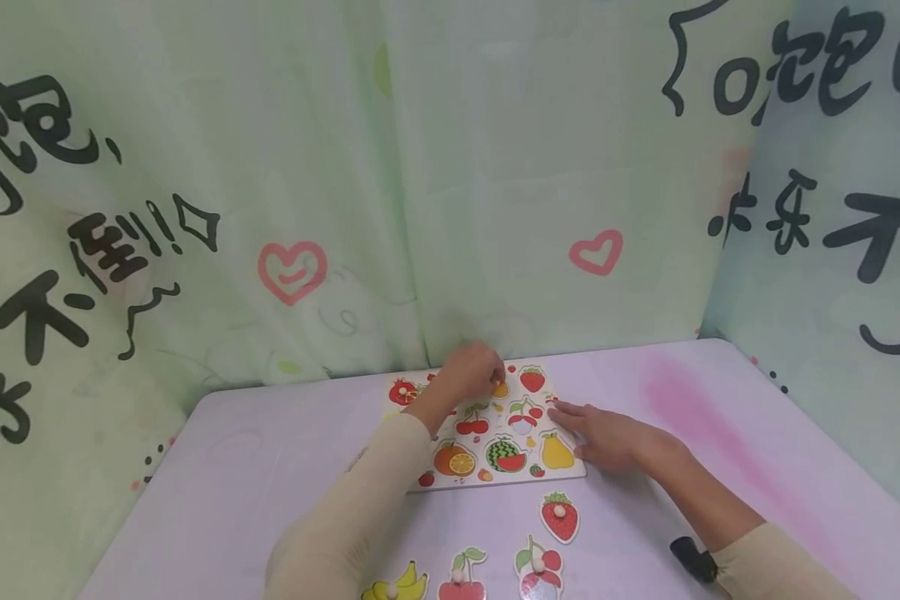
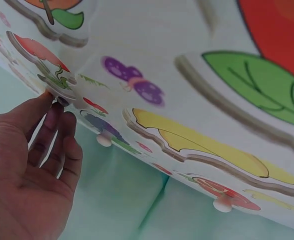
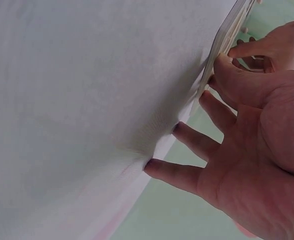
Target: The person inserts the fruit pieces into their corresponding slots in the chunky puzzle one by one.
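A white fruit peg puzzle board [image 1: 450, 483] lies at the far side of the table. My left hand [image 1: 471, 371] reaches over its back row and pinches a small yellow-orange fruit puzzle piece [image 1: 501, 390]; the fingers mostly hide it. In the left wrist view, thumb and fingertips meet low over the board, beside a grape piece [image 2: 104, 127] and a pomegranate piece [image 2: 224, 192], both with knobs. My right hand [image 1: 607, 433] rests at the board's right edge, fingers spread. In the right wrist view, thumb and index finger touch that edge while other fingertips press the tabletop.
Loose knobbed pieces lie on the near table: a strawberry [image 1: 560, 517], a red-and-white fruit [image 1: 540, 575], cherries [image 1: 462, 587] and bananas [image 1: 397, 587]. A printed curtain [image 1: 420, 167] hangs behind the table's far edge. A black device [image 1: 692, 558] sits at the right wrist.
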A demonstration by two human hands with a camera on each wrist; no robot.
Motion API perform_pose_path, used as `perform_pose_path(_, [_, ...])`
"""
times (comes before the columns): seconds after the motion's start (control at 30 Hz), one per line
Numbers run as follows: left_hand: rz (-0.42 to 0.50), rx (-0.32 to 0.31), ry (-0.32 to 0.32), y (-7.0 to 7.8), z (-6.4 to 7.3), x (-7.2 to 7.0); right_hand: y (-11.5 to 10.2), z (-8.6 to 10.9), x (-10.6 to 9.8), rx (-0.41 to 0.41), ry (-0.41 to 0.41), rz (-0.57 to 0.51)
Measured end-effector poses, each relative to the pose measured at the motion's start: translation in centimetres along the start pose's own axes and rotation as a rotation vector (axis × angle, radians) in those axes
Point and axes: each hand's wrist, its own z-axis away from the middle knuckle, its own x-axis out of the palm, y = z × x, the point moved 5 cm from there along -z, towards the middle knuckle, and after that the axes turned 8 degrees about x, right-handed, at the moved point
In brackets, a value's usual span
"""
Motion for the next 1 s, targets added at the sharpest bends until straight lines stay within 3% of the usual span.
perform_pose_path(0.53, [0.088,-0.032,-0.020,-0.4,0.3,0.3,-0.1,-0.2,-0.1,-0.017,-0.004,0.008])
perform_pose_path(0.73, [0.042,-0.013,-0.037,-0.2,0.5,0.5,-0.2,-0.2,0.0,-0.032,0.004,0.019])
perform_pose_path(1.0, [-0.024,0.017,-0.012,0.5,1.2,0.4,-0.2,-0.2,0.0,-0.026,0.000,0.024])
